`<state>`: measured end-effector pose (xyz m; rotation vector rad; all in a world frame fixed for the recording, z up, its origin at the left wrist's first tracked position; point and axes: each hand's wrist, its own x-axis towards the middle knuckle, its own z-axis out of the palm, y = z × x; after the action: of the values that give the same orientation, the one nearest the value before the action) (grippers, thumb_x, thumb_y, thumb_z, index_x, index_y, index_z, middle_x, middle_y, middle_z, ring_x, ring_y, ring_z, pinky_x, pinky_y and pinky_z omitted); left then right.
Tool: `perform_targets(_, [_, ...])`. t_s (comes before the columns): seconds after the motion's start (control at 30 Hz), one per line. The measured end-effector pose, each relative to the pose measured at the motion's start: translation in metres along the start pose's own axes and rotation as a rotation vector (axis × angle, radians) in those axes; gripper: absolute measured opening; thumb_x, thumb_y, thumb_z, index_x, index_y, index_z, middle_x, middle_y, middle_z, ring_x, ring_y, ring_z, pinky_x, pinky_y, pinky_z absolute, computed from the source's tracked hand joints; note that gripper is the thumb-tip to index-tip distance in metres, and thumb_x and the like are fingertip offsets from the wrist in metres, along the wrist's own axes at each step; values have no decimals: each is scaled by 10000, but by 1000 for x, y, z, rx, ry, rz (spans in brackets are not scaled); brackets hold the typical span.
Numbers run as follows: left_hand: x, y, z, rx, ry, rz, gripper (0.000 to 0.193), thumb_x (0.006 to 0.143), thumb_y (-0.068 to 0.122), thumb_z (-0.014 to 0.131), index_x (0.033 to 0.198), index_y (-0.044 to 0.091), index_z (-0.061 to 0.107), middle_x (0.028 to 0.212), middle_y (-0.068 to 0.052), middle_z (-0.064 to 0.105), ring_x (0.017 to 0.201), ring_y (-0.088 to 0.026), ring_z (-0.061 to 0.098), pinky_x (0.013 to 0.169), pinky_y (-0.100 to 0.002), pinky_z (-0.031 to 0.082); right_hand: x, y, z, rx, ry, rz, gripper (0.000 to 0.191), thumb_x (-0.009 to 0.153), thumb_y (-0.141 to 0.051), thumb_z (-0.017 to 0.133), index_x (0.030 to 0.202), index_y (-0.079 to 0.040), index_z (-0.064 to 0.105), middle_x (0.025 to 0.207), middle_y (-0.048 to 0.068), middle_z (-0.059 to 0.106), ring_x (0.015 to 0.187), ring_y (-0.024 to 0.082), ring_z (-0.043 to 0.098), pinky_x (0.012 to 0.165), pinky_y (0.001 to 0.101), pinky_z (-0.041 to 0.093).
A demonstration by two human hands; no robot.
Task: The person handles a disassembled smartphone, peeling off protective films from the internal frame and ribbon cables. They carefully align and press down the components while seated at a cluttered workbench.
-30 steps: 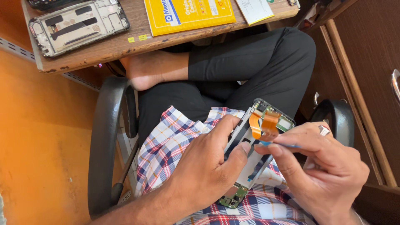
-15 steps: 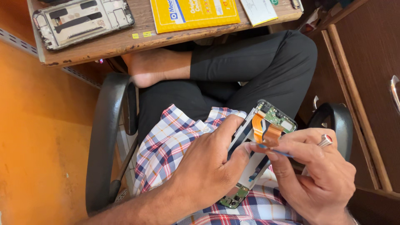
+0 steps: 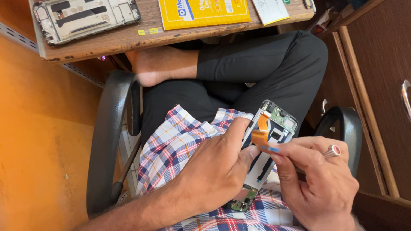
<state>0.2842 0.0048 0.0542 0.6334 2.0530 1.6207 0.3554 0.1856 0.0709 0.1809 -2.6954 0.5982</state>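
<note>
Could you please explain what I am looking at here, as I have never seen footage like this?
This is one view from a camera worn on a person's head, looking down at their own lap and hands. The person sits in a black armchair, legs folded, wearing a checked shirt.

The left hand grips an opened phone body with its back cover off, so the green circuit boards and an orange ribbon cable show. The right hand, with a ring on one finger, pinches a thin blue-tipped tool against the cable; I cannot tell what kind of tool it is.

At the top is a wooden table. On it lie a separate phone frame, a yellow padded envelope and a white paper slip. On the right stands a brown cabinet.
</note>
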Motion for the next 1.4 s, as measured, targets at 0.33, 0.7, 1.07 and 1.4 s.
perform_targets(0.33, [-2, -1, -6, -78, -153, -77, 580, 946, 223, 598, 1363, -41, 293, 874, -264, 710, 841, -412, 749, 731, -487, 557, -5, 5, 8, 20, 47, -109, 230, 874, -74, 808, 1036, -93, 646, 881, 19, 723, 839, 170, 693, 848, 323, 415])
perform_targets(0.7, [-13, -27, 3, 404, 24, 624, 269, 1014, 59, 662, 1082, -165, 530, 1380, -399, 470, 1017, -407, 683, 883, -488, 562, -10, 18, 5, 566, 30, 227, 225, 924, 73, 709, 1133, 26, 639, 1052, 131, 750, 978, 154, 708, 857, 264, 564])
perform_targets(1.07, [-8, 4, 2, -122, -154, -71, 570, 971, 128, 490, 1405, -141, 239, 800, -299, 642, 701, -404, 707, 639, -487, 538, 0, 20, 4, 677, -13, 358, 470, 751, 83, 816, 1153, 73, 573, 1084, 179, 729, 1017, 187, 738, 922, 305, 618])
perform_targets(1.4, [-8, -12, 4, 107, -28, 289, 530, 998, 141, 540, 1337, -176, 283, 1037, -374, 612, 868, -393, 669, 769, -463, 531, 2, 34, 0, 1042, 6, 579, 239, 873, 86, 701, 1100, 89, 626, 1077, 166, 728, 1001, 171, 716, 896, 293, 593])
